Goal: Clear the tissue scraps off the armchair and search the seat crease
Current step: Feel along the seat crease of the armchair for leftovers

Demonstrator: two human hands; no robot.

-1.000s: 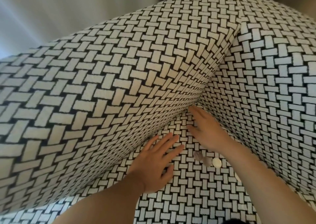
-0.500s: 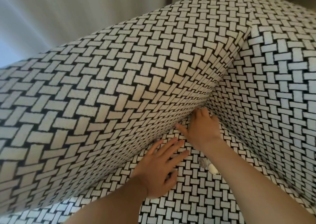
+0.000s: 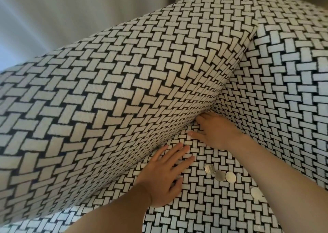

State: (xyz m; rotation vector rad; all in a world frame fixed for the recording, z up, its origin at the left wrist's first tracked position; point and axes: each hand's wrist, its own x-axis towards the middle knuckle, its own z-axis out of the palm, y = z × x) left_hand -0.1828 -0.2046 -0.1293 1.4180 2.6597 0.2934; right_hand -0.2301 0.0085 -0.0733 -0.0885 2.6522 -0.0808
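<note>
Left hand flat, holding nothing, on the seat beside the seat crease; right hand pushes straight fingers into its back corner; no tissue scraps visible; a dragging forearm could knock the loose coins into the gap.

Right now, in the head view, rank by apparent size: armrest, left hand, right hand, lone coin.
1. armrest, by far.
2. left hand and right hand: alike; the right is farther and partly hidden, so not ranked.
3. lone coin.
</note>
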